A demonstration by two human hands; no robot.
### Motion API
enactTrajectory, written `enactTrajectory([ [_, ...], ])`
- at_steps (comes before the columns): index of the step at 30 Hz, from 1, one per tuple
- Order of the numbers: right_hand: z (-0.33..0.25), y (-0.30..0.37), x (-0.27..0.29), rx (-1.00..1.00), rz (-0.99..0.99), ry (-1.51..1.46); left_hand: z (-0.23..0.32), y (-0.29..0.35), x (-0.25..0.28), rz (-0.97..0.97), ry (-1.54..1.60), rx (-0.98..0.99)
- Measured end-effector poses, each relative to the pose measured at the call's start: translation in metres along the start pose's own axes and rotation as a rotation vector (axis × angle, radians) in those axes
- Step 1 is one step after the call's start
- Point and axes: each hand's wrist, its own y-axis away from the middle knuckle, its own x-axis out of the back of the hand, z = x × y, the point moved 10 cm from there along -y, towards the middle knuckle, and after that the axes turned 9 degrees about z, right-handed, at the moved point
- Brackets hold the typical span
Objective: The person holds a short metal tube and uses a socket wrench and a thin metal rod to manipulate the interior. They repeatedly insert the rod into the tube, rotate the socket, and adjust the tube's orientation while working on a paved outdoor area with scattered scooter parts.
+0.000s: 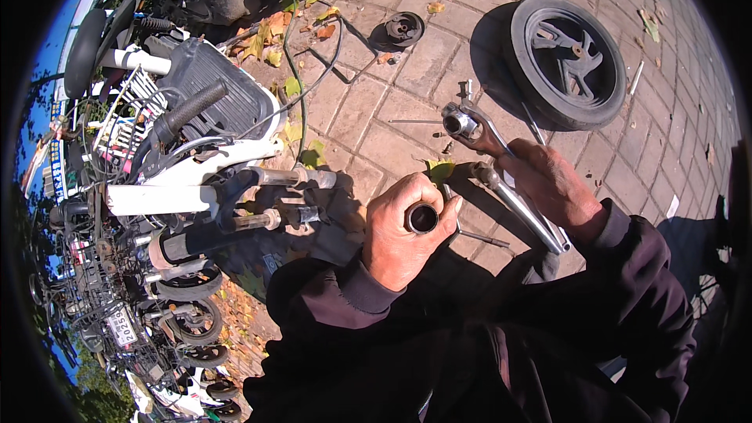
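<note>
My left hand (403, 235) is wrapped round a short metal tube (422, 218), whose round hollow end faces up between the thumb and forefinger. To its right, my right hand (551, 188) is closed on a shiny metal tool with a round, ring-like head (462, 122) that points away from me. Below that hand a long chrome bar (523, 210) with a rounded end runs at a slant; I cannot tell whether it lies on the paving or touches the hand. The two hands are apart. A thin dark-handled tool (483, 239) lies near my left hand.
A black spoked wheel (568, 63) lies on the brick paving at the far right. A round dark metal part (404, 29) rests farther back. On the left stands a partly dismantled scooter with a white frame (160, 200) and fork legs (286, 178). Loose cables (291, 55) and leaves lie about.
</note>
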Motion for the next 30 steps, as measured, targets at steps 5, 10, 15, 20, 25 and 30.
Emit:
enactTrajectory([
  [5, 0.028, -0.012, 0.002, 0.036, 0.019, 0.124, 0.021, 0.0, 0.002, 0.009, -0.003, -0.164],
  [10, 0.088, -0.036, -0.006, -0.018, -0.027, 0.294, 0.023, 0.003, 0.005, -0.025, 0.087, -0.116],
  [15, 0.17, -0.065, -0.002, -0.108, -0.01, 0.26, -0.02, -0.006, 0.034, 0.141, 0.464, 0.321],
  [20, 0.239, -0.073, 0.04, -0.111, 0.132, 0.482, -0.006, -0.032, 0.074, 0.166, 0.74, 0.225],
  [25, 0.275, -0.076, 0.064, -0.058, 0.172, 0.606, 0.008, -0.057, 0.1, 0.018, 1.245, 0.338],
  [30, 0.292, -0.077, 0.059, 0.004, 0.14, 0.795, 0.013, -0.072, 0.106, 0.005, 1.503, 0.582],
])
